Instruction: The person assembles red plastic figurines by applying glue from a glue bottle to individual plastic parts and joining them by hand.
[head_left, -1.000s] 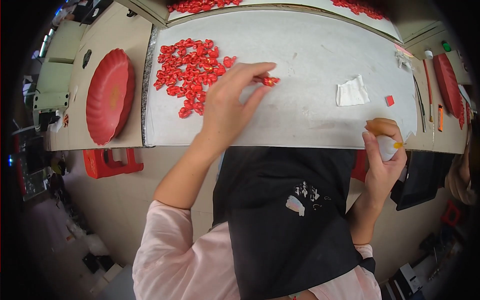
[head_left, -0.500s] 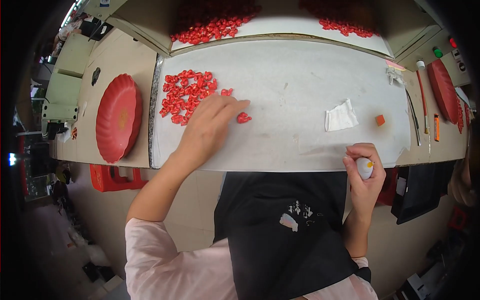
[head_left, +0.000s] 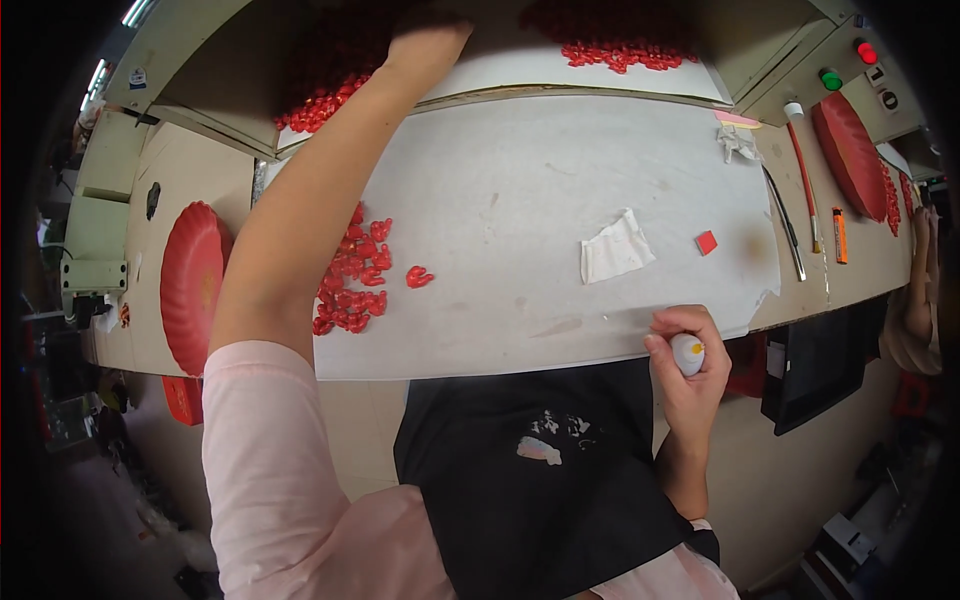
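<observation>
My left hand (head_left: 430,42) is raised over the far ledge, inside the shaded opening of a metal cabinet. Its fingers are lost in shadow, so what they hold, if anything, is hidden. Red glossy pieces (head_left: 325,105) lie heaped on white paper close by. Beneath my left forearm is a cluster of small red figures (head_left: 358,270), partly covered by the arm. One single red figure (head_left: 420,277) sits just to their right. At the near right edge, my right hand (head_left: 690,360) is closed around a small white squeeze bottle (head_left: 688,353) with a yellow tip.
White paper (head_left: 500,230) covers the worktop. On it are a folded white cloth (head_left: 615,248) and a red block (head_left: 706,243). Scalloped red trays (head_left: 195,285) stand at both sides. A brush (head_left: 808,185) and an orange-handled tool (head_left: 839,238) lie at right.
My left hand has moved from beside the red figures up and away into the cabinet opening. The view has shifted slightly. My right hand keeps the bottle near the edge.
</observation>
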